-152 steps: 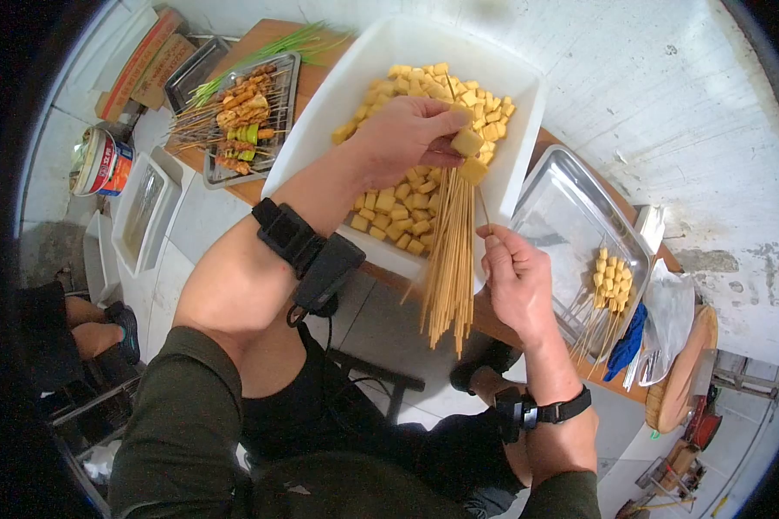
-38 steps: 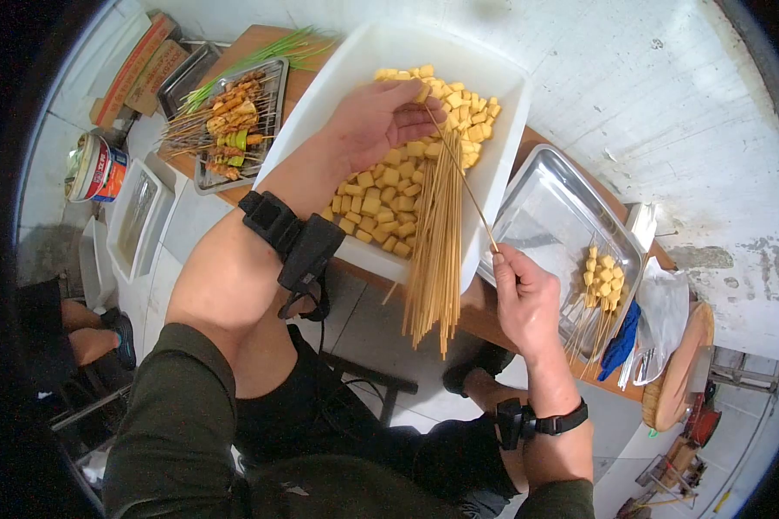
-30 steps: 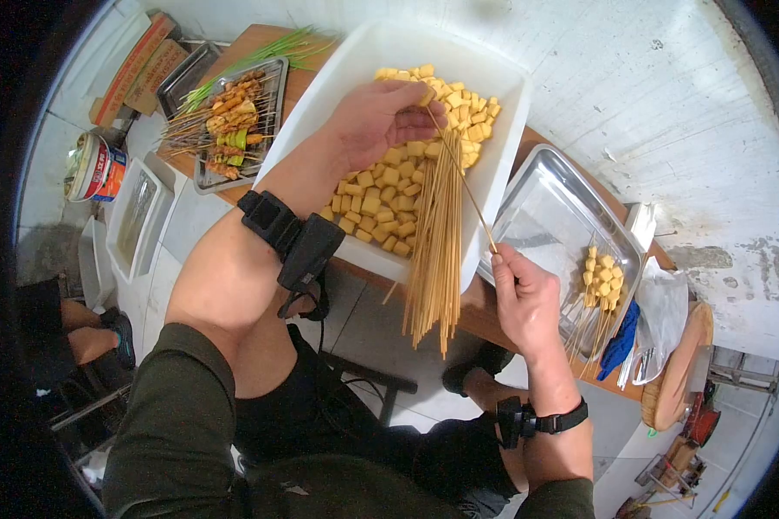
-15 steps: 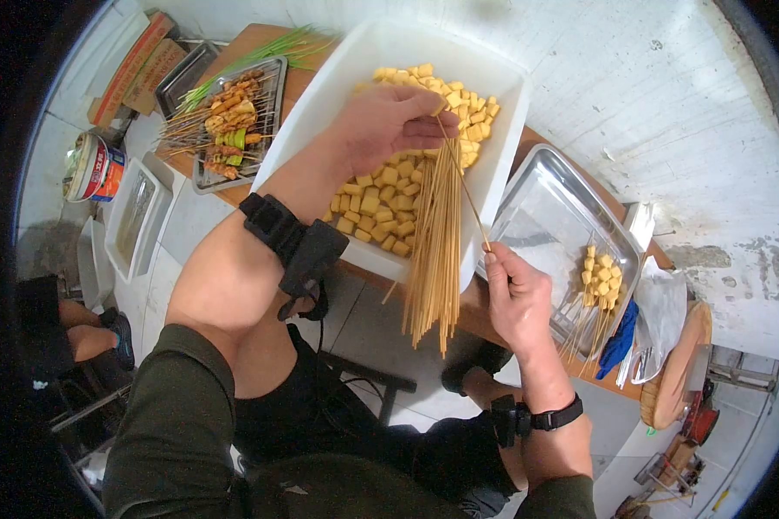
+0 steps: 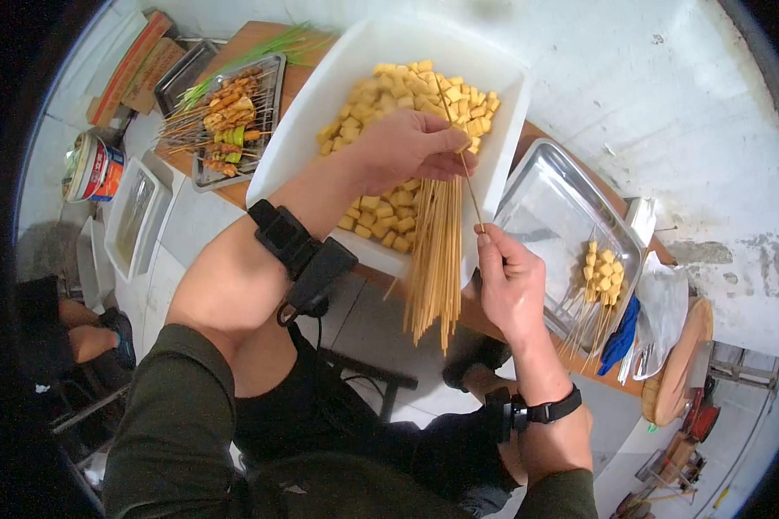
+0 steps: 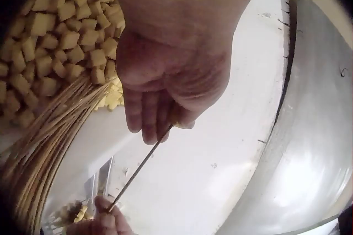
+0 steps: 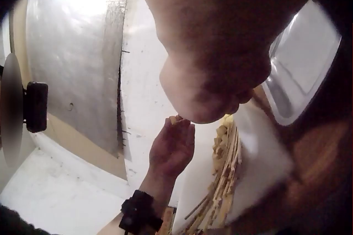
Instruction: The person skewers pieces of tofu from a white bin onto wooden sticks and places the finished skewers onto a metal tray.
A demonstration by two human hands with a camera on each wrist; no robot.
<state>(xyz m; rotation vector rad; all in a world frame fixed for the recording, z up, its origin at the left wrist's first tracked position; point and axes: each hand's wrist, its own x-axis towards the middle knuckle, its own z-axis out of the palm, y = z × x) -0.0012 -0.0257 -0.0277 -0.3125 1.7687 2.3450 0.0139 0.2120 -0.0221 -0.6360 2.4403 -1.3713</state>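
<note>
My left hand (image 5: 414,151) pinches a small yellow food cube (image 6: 176,124) at the upper part of a thin bamboo skewer (image 5: 473,195). Fingers hide most of that cube. Lower down, my right hand (image 5: 512,281) grips the same skewer between thumb and curled forefinger, seen also in the left wrist view. Under the left hand, a white tub (image 5: 512,104) holds a heap of yellow cubes (image 5: 402,82). A bundle of bamboo skewers (image 5: 435,268) lies across the heap and hangs over the tub's near edge.
Right of the tub, a steel tray (image 5: 528,203) carries several finished-looking skewers of yellow cubes (image 5: 604,272). A blue cloth (image 5: 621,336) and clear plastic bag (image 5: 662,324) lie beside it. Assorted skewers (image 5: 234,121) fill another tray at left, near green stalks (image 5: 264,50).
Two large cubes showed at the left fingers about five seconds ago. Since half a second ago, the left hand has come nearer the right hand, which has risen slightly with the skewer.
</note>
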